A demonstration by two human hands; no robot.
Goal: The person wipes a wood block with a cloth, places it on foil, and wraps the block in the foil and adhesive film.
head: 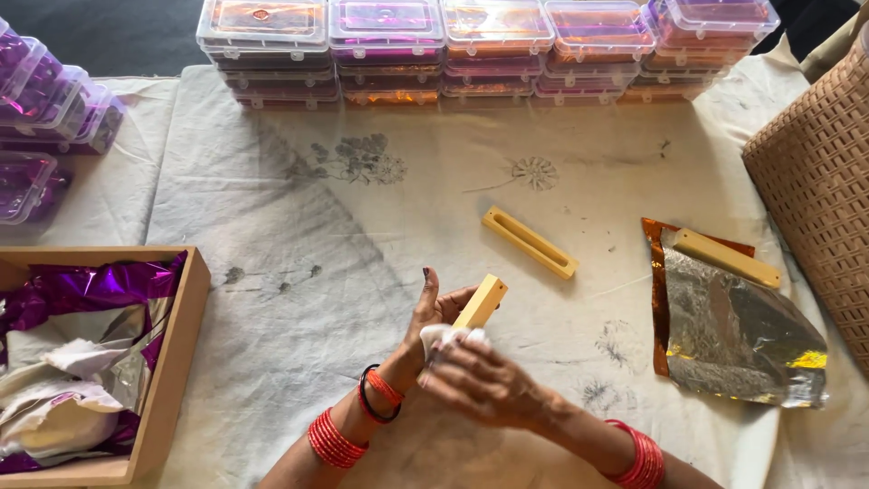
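Left hand (433, 308) grips the wood block (481, 302) upright above the cloth (299, 272); right hand (484, 380) pinches a white wad (442, 337) against it. Best: steady block, short firm strokes.

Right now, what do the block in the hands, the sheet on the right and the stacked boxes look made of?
Block held in the left hand: pale yellow, matte, sharp edges; looks like wood, could be plastic. Sheet: crinkled, mirror-shiny silver with an orange-copper underside; metallic foil or foil-faced paper. Stacked boxes: clear, glossy lids with clasps; see-through plastic. The right hand presses a white wad, probably cloth or tissue.
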